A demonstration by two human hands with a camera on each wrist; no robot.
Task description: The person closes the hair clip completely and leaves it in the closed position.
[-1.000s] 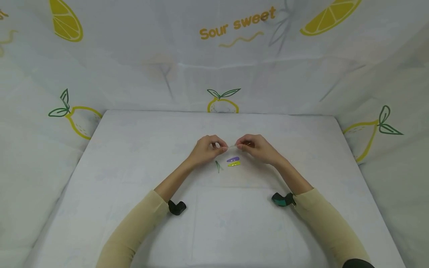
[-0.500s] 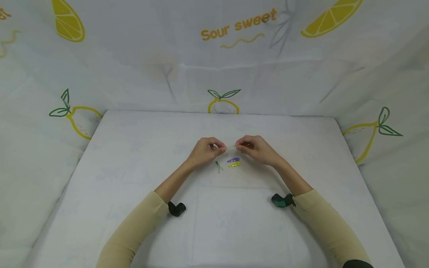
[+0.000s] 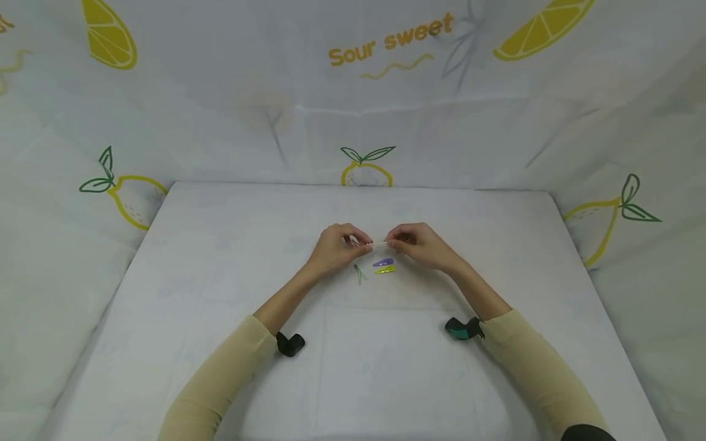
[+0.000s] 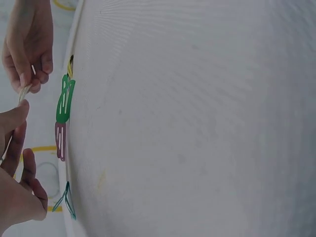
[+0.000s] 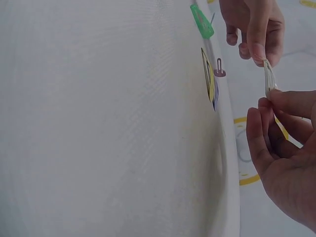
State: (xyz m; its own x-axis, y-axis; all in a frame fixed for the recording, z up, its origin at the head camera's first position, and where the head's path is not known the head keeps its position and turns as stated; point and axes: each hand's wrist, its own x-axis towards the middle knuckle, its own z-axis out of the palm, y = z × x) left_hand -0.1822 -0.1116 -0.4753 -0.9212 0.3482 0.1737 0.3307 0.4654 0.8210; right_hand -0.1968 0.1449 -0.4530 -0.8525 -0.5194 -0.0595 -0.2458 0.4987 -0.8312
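Barely anything has moved: your left hand (image 3: 343,246) and right hand (image 3: 420,245) pinch what seems a pale clip (image 3: 379,244) between them, one end each; keep it level.

Words we read: "Sour sweet", in orange lettering (image 3: 390,41), with a capital S on the first word and the second all lowercase.
Where we see them: on the white backdrop (image 3: 220,141) beyond the counter (image 3: 386,367), near the top of the head view.
Slant: we see both words on one line climbing rightward, above a yellow squiggle (image 3: 380,77).
Left edge: we find an orange lettering scrap (image 3: 6,24), cut off, its word unreadable.
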